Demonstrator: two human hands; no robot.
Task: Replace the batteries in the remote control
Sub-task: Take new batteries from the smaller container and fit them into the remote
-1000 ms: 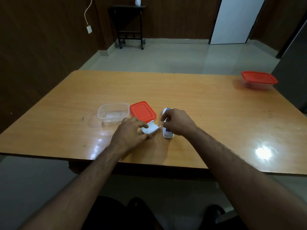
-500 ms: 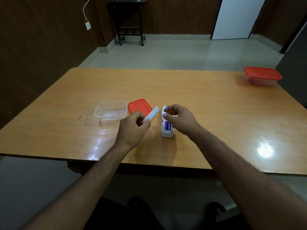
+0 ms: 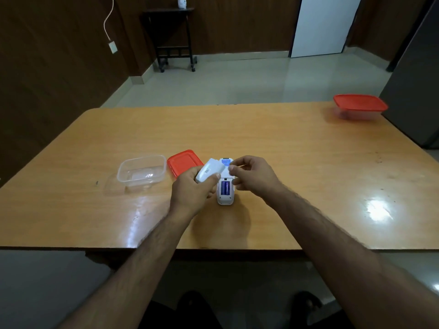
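Observation:
A white remote control (image 3: pixel 225 197) lies face down on the wooden table (image 3: pixel 285 162), its battery bay uncovered with blue batteries (image 3: pixel 225 188) showing inside. My left hand (image 3: pixel 193 189) grips the white battery cover (image 3: pixel 209 172) just left of and above the remote, barcode label facing up. My right hand (image 3: pixel 254 178) hovers over the remote's upper half, fingers loosely curled and apart, thumb and forefinger near the cover's tip, holding nothing I can see.
A clear plastic tub (image 3: pixel 141 172) stands left of the hands with its orange lid (image 3: pixel 183 162) lying beside it. A second tub with an orange lid (image 3: pixel 360 106) sits at the far right corner. The table's near edge runs below my forearms.
My left hand picked the battery cover up off the table and carried it right, toward the remote. My right hand lifted off the remote, which stays in place.

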